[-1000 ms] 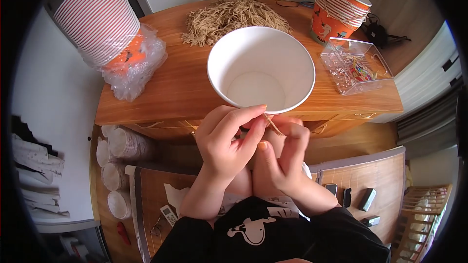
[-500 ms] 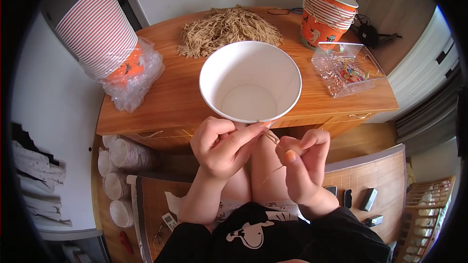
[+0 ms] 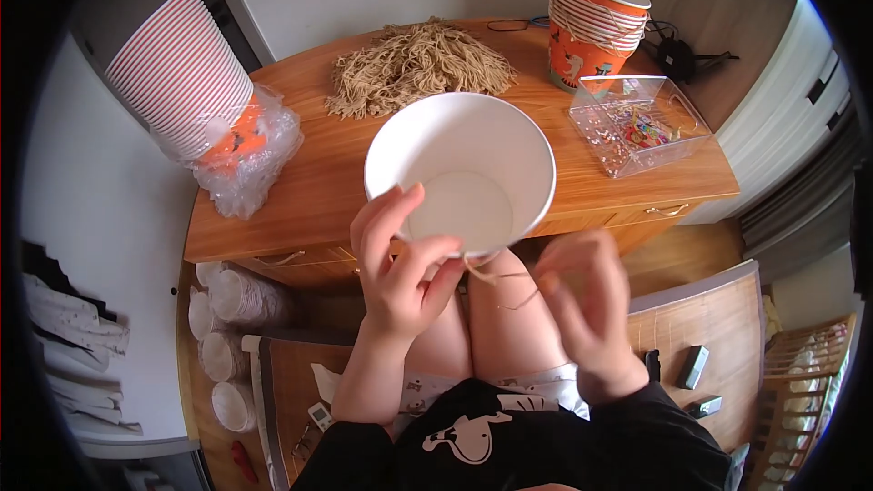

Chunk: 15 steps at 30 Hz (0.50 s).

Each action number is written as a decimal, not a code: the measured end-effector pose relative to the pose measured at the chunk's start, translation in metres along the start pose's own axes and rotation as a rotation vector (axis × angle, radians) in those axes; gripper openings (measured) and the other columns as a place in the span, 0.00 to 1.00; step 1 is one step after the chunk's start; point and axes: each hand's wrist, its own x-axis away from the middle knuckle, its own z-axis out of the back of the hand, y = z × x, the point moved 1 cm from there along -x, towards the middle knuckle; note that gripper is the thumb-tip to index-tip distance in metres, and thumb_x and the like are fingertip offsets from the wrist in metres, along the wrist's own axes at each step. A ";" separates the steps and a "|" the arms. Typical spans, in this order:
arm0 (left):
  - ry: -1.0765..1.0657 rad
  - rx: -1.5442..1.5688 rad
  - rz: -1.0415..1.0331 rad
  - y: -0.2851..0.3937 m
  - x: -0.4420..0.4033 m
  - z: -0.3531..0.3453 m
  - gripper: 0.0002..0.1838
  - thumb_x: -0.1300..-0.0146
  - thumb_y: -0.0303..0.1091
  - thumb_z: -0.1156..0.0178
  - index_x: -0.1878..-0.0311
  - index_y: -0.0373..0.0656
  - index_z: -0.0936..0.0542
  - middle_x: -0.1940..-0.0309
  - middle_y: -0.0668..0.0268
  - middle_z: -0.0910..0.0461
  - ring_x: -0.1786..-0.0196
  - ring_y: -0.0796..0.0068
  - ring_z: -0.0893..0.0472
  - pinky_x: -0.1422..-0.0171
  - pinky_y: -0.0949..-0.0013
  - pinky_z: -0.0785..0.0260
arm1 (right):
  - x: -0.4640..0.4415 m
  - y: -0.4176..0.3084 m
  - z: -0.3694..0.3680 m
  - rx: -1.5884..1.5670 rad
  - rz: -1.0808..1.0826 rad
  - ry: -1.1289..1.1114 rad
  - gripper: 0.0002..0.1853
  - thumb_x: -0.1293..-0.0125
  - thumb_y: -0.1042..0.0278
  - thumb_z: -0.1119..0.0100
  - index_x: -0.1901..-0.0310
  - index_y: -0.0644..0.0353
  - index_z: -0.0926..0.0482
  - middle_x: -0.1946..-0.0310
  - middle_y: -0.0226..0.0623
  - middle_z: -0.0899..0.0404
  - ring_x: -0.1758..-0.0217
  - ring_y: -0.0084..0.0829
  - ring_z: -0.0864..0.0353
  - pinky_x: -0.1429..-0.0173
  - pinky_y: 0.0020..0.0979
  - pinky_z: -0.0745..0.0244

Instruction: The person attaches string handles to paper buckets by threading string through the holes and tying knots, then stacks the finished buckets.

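At the far left, a tall stack of paper buckets leans on the surface, its lower part in clear plastic. Below it, on the floor, are wrapped white stacks. The left hand pinches the near rim of a white-lined bucket with thumb and forefinger, its other fingers raised. That bucket is at the middle, mouth toward the person, above the knees; beyond it lies a heap of twine. A thin cord runs from its near rim to the blurred right hand, whose thumb and forefinger pinch it. At far right stand nested orange buckets, with a clear tray nearer.
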 end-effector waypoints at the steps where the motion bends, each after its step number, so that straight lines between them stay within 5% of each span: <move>1: 0.004 -0.002 -0.032 0.007 -0.002 0.004 0.10 0.46 0.38 0.26 0.63 0.52 0.16 0.37 0.58 0.26 0.37 0.52 0.29 0.34 0.54 0.32 | -0.006 -0.001 0.010 0.046 -0.086 0.086 0.11 0.44 0.79 0.38 0.58 0.64 0.23 0.58 0.43 0.23 0.53 0.42 0.26 0.48 0.38 0.31; 4: -0.063 -0.009 -0.176 0.039 -0.003 0.019 0.11 0.48 0.41 0.25 0.63 0.57 0.16 0.46 0.72 0.22 0.40 0.62 0.27 0.35 0.45 0.25 | -0.027 0.009 0.035 0.125 -0.069 0.270 0.16 0.38 0.75 0.38 0.48 0.65 0.22 0.46 0.44 0.23 0.42 0.39 0.25 0.42 0.34 0.32; 6: -0.127 -0.104 -0.347 0.052 -0.003 0.023 0.11 0.45 0.51 0.26 0.63 0.65 0.17 0.49 0.75 0.25 0.44 0.64 0.28 0.43 0.64 0.29 | -0.040 0.016 0.043 0.046 -0.130 0.219 0.18 0.35 0.71 0.37 0.45 0.66 0.22 0.43 0.43 0.22 0.39 0.35 0.25 0.40 0.35 0.31; 7: -0.199 -0.045 -0.303 0.062 -0.002 0.027 0.09 0.45 0.49 0.27 0.63 0.68 0.17 0.52 0.81 0.26 0.43 0.68 0.30 0.40 0.64 0.28 | -0.046 0.024 0.042 -0.036 -0.174 0.172 0.19 0.34 0.70 0.36 0.43 0.66 0.23 0.42 0.43 0.22 0.38 0.33 0.25 0.39 0.35 0.31; 9: -0.212 0.061 -0.268 0.078 -0.003 0.026 0.13 0.45 0.34 0.27 0.58 0.58 0.19 0.45 0.86 0.25 0.35 0.77 0.34 0.35 0.38 0.22 | -0.054 0.029 0.041 -0.125 -0.203 0.115 0.17 0.32 0.70 0.37 0.45 0.67 0.23 0.49 0.41 0.19 0.45 0.28 0.22 0.43 0.31 0.29; 11: -0.260 0.024 -0.293 0.083 -0.002 0.029 0.16 0.49 0.32 0.26 0.58 0.61 0.19 0.44 0.87 0.27 0.35 0.79 0.34 0.37 0.42 0.19 | -0.059 0.025 0.042 -0.298 -0.340 -0.101 0.15 0.32 0.72 0.38 0.47 0.67 0.22 0.58 0.38 0.17 0.54 0.23 0.21 0.48 0.27 0.27; 15: -0.314 0.008 -0.335 0.086 -0.006 0.028 0.13 0.47 0.35 0.28 0.59 0.63 0.18 0.43 0.89 0.27 0.34 0.80 0.35 0.39 0.41 0.19 | -0.062 0.037 0.039 -0.099 -0.288 -0.056 0.11 0.32 0.73 0.39 0.51 0.68 0.21 0.67 0.40 0.18 0.63 0.23 0.20 0.56 0.28 0.25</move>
